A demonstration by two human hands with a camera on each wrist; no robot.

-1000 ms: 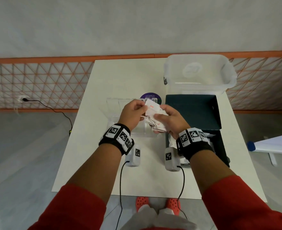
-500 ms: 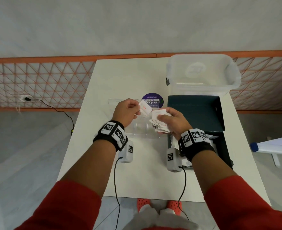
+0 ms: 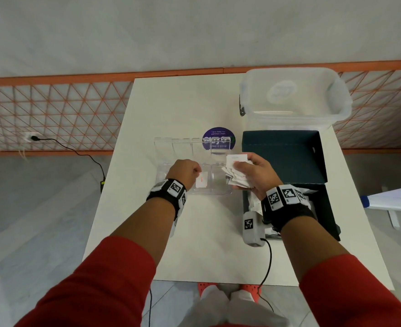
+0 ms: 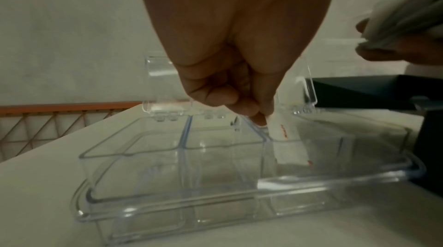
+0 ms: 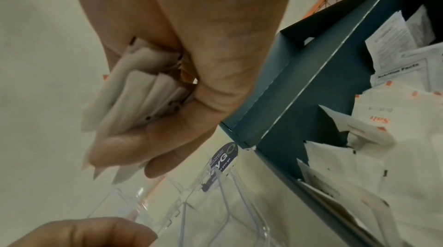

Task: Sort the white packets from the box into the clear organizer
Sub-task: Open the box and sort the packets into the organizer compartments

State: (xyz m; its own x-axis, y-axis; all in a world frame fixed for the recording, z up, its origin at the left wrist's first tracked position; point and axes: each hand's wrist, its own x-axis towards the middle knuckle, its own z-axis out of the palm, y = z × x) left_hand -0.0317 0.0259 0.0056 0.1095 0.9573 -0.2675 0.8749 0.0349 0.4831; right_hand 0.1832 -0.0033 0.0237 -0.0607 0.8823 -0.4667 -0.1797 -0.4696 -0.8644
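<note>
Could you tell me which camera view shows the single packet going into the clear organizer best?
The left wrist view: the left hand pinches the single packet standing in a compartment of the clear organizer. The head view shows it small; the right wrist view hardly shows it.

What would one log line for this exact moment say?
left hand: pinches one packet, lowering into clear organizer | right hand: holds packet stack | box: open

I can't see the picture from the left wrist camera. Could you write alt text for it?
A left hand reaches down, pinching a white packet with red print as it goes into a compartment of a clear organizer on a white table. At the upper right edge, the other hand holds a blurred bundle of packets near a dark box.
</note>
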